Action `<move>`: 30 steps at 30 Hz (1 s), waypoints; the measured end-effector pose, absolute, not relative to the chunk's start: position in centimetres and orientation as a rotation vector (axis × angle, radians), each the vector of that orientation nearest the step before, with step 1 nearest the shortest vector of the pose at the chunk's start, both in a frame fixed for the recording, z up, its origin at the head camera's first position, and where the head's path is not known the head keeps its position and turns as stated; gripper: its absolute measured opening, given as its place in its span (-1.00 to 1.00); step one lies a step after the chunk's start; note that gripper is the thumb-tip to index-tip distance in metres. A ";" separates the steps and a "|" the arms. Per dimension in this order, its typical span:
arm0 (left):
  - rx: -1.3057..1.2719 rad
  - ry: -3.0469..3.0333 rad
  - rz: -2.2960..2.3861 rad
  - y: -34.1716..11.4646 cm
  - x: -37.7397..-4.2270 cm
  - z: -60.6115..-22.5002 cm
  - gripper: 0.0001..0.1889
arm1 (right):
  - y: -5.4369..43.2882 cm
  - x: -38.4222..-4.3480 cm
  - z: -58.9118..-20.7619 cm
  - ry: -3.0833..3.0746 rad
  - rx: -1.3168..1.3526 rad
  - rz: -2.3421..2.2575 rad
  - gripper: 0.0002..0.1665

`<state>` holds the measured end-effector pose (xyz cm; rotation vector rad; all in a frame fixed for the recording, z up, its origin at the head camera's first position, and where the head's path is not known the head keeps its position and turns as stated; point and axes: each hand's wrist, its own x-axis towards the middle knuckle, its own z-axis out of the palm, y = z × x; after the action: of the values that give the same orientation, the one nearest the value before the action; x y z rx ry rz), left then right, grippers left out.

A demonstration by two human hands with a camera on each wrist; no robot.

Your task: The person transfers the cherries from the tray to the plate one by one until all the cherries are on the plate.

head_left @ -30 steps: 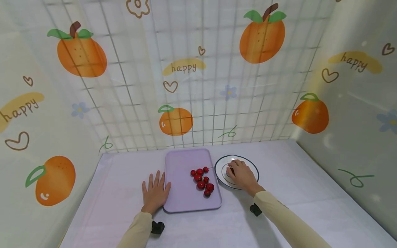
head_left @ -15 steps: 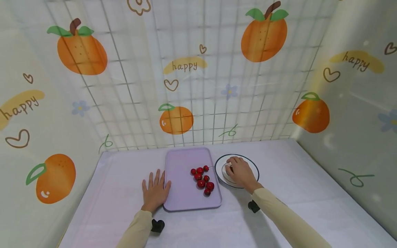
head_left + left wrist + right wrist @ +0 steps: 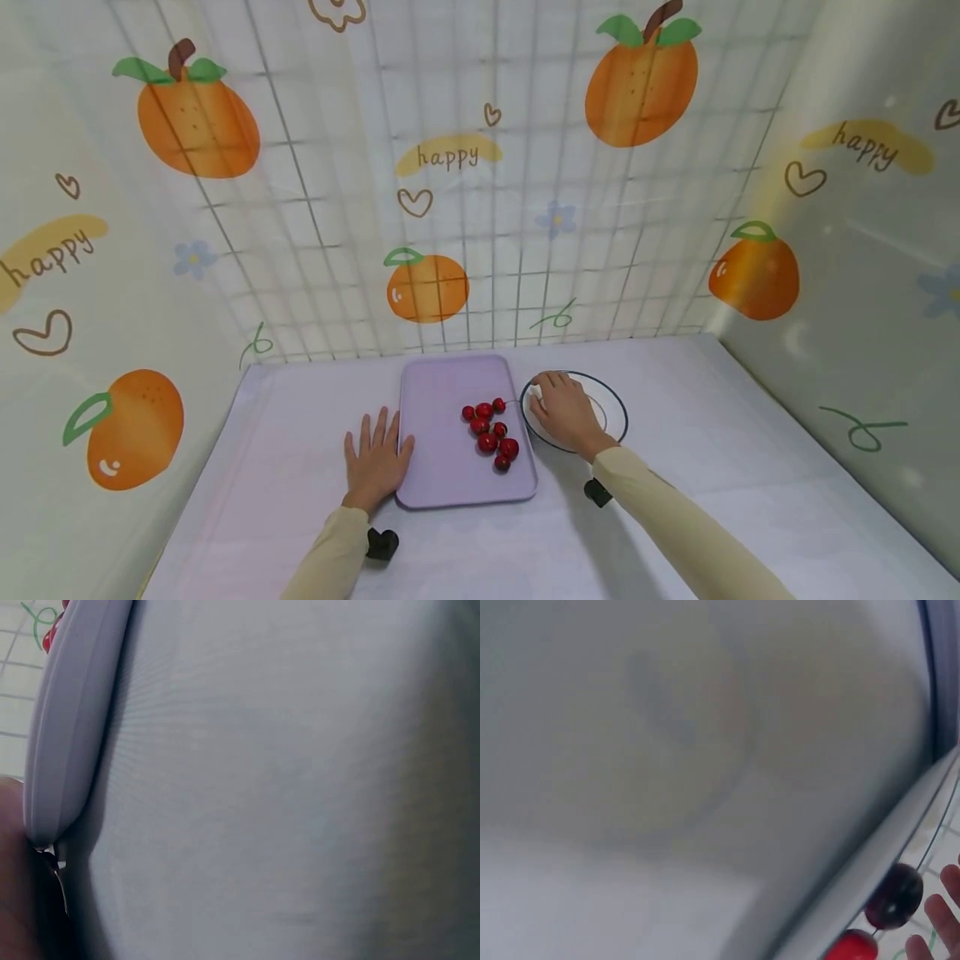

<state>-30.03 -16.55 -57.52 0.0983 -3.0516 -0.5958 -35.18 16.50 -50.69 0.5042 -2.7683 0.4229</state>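
A lilac tray (image 3: 442, 467) lies on the table, with several shiny red cherries (image 3: 487, 442) grouped on its right half. My left hand (image 3: 373, 468) lies flat at the tray's left side, fingers spread, thumb against the rim. To the tray's right is a round white plate (image 3: 617, 417) with a dark rim line. My right hand (image 3: 566, 412) hangs over the plate's left part, hiding what is beneath. The right wrist view has a dark cherry (image 3: 895, 896) and a red cherry (image 3: 853, 946) behind the plate's rim; the fingers (image 3: 943, 919) appear extended and apart from them.
A white cloth (image 3: 285, 450) covers the table. Behind it and at both sides hang curtains (image 3: 360, 208) printed with oranges, hearts and lettering, with a wire grid showing through the back one. A black wrist device (image 3: 382, 545) sits at the left cuff, another (image 3: 597, 492) at the right.
My right hand has shifted left over the plate, toward the tray. My left hand, the tray and its cherries stay in place; the head view has tilted slightly.
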 end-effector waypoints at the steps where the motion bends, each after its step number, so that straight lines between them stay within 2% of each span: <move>1: 0.096 -3.048 -0.598 -16.6 -30.1 -57.5 -0.29 | 16.3 -35.3 -50.6 -2.773 0.504 0.419 -0.64; 19: 0.100 -3.036 -0.647 -16.4 -30.0 -57.4 -0.31 | 14.1 -36.3 -51.4 -2.861 0.521 0.297 -0.52; 26: 0.113 -3.025 -0.642 -16.3 -30.1 -57.6 -0.31 | 13.6 -36.7 -51.6 -2.874 0.534 0.277 -0.53; 30: 0.115 -3.015 -0.603 -16.6 -30.3 -57.9 -0.31 | 13.1 -36.9 -51.3 -2.898 0.538 0.291 -0.61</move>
<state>-30.33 -16.60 -57.85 0.1147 -3.0153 -0.6031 -36.92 13.07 -51.30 0.5383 -2.8982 0.2906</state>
